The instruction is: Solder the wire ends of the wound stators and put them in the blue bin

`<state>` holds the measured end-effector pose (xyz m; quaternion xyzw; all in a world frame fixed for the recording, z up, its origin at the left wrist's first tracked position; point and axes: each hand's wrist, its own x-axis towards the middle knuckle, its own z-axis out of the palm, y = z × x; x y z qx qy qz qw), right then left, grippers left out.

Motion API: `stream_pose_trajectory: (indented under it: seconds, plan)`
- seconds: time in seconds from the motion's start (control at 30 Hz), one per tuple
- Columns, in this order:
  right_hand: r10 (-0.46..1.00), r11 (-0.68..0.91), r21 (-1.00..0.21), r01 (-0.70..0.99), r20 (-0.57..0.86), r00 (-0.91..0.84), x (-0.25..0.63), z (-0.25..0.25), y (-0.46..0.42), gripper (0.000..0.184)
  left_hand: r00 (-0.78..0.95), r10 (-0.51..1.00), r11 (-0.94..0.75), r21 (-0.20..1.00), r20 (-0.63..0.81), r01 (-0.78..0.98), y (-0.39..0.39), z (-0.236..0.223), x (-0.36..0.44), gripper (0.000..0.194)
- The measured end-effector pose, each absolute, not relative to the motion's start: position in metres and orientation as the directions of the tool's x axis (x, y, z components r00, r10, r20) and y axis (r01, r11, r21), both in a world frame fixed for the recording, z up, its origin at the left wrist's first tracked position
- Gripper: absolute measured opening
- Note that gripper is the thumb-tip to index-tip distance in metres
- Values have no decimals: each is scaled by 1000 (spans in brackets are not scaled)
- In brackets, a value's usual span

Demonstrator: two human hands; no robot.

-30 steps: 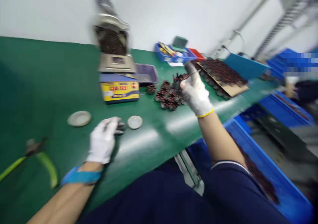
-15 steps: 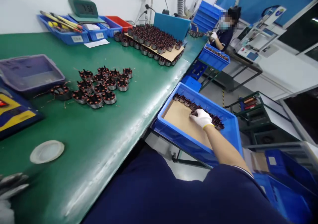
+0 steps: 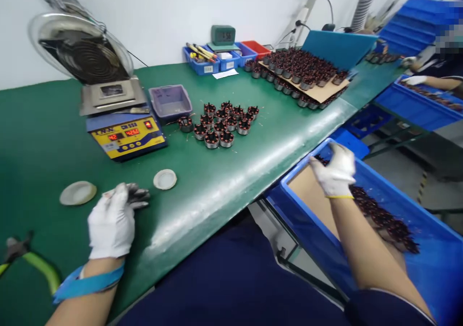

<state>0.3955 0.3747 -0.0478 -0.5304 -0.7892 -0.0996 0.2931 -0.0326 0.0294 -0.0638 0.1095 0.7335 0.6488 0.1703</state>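
My left hand (image 3: 114,220), in a white glove with dark-stained fingertips and a blue wrist band, rests on the green table. Its fingers lie loosely extended, and nothing shows in them. Two shallow round dishes are beside it, one left (image 3: 78,193) and one right (image 3: 165,179). My right hand (image 3: 334,171), white-gloved and slightly blurred, hovers over the near end of a blue bin (image 3: 408,200). Its thumb stands apart from the fingers, with no held part visible. Copper-wound motor stators (image 3: 383,220) line the bin on brown cardboard. A loose group of stators (image 3: 220,128) stands on the table.
A yellow-and-blue heating device (image 3: 128,135) with lit red digits stands left, near a purple tray (image 3: 170,101). Green-handled cutters (image 3: 36,263) lie at lower left. Stacked layers of stators (image 3: 307,70) fill the table's back right. A co-worker's gloved hand (image 3: 414,80) shows at far right.
My view has swung left, bringing the heating device, cutters and whole left hand into sight. My right hand has come up off the stators in the bin, and its fingers have parted.
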Motion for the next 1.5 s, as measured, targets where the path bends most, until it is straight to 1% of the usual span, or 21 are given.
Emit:
stream_pose_trajectory:
  seconds: [0.07, 0.1, 0.13, 0.2, 0.33, 0.43, 0.5, 0.53, 0.6, 0.63, 0.7, 0.73, 0.8, 0.9, 0.97, 1.03, 1.1, 1.2, 1.33, 1.4, 1.5]
  plan:
    - [619, 720, -110, 686, 549, -562, 316, -39, 372, 68, -908, 376, 72, 983, -183, -169, 28, -62, -29, 55]
    - [562, 786, -72, 614, 499, -660, 278, -37, 372, 68, -905, 378, 69, 981, -195, -183, 27, -61, -26, 58]
    - [532, 814, -23, 581, 431, -729, 244, -37, 374, 67, -904, 385, 83, 983, -185, -166, 26, -60, -24, 60]
    - [566, 797, 27, 603, 313, -763, 191, -40, 381, 64, -903, 399, 100, 986, -160, -131, 23, -58, -22, 63]
    - [620, 769, 19, 639, 217, -754, 155, -47, 394, 33, -914, 389, 53, 994, -111, -98, 19, -52, -21, 64]
    - [624, 772, -54, 634, 253, -739, 174, -37, 378, 29, -931, 363, 6, 999, -43, -44, 15, -43, -15, 59]
    - [590, 807, -220, 548, 342, -731, 194, -22, 349, 23, -913, 406, -17, 999, -35, -46, 12, -36, -6, 54]
    - [527, 846, -315, 429, 380, -760, 201, -14, 330, 24, -876, 479, -15, 997, -63, -80, 11, -32, 0, 52]
    - [376, 835, -527, 158, 337, -863, 206, 2, 288, 25, -675, 708, 43, 966, -210, -255, 10, -26, 15, 53]
    - [260, 797, -604, 8, 331, -907, 202, 7, 267, 25, -488, 822, 108, 923, -292, -370, 10, -25, 22, 56]
    - [26, 694, -677, -244, 362, -932, 187, 12, 229, 26, -97, 931, 243, 797, -351, -552, 11, -24, 33, 64]
    - [-35, 655, -689, -312, 384, -923, 178, 10, 214, 25, -7, 943, 262, 755, -333, -601, 12, -25, 36, 66]
    - [-1, 636, -693, -340, 440, -898, 159, 2, 189, 25, -67, 952, 182, 731, -298, -658, 13, -29, 38, 64]
    - [196, 702, -653, -285, 562, -804, 142, -17, 170, 34, -280, 924, -12, 713, -260, -701, 12, -33, 32, 59]
    - [253, 756, -600, -262, 637, -728, 138, -26, 164, 38, -342, 913, -103, 685, -223, -721, 12, -33, 29, 55]
    - [311, 770, -595, -230, 665, -679, 136, -32, 159, 35, -385, 900, -158, 671, -204, -725, 12, -33, 28, 52]
    - [431, 709, -679, -192, 632, -643, 134, -35, 151, 26, -413, 887, -186, 662, -204, -726, 14, -33, 30, 51]
    - [578, 528, -827, -193, 516, -632, 130, -38, 140, 11, -446, 872, -218, 657, -200, -721, 15, -35, 33, 50]
    - [607, 441, -872, -211, 463, -646, 126, -36, 138, 8, -417, 889, -206, 652, -186, -729, 12, -29, 30, 47]
    - [584, 423, -879, -220, 450, -675, 125, -28, 145, 10, -367, 905, -181, 586, -215, -790, 9, -21, 24, 43]
    - [405, 457, -847, -270, 468, -785, 123, -1, 158, 10, -349, 898, -214, 426, -269, -879, 8, -8, 12, 38]
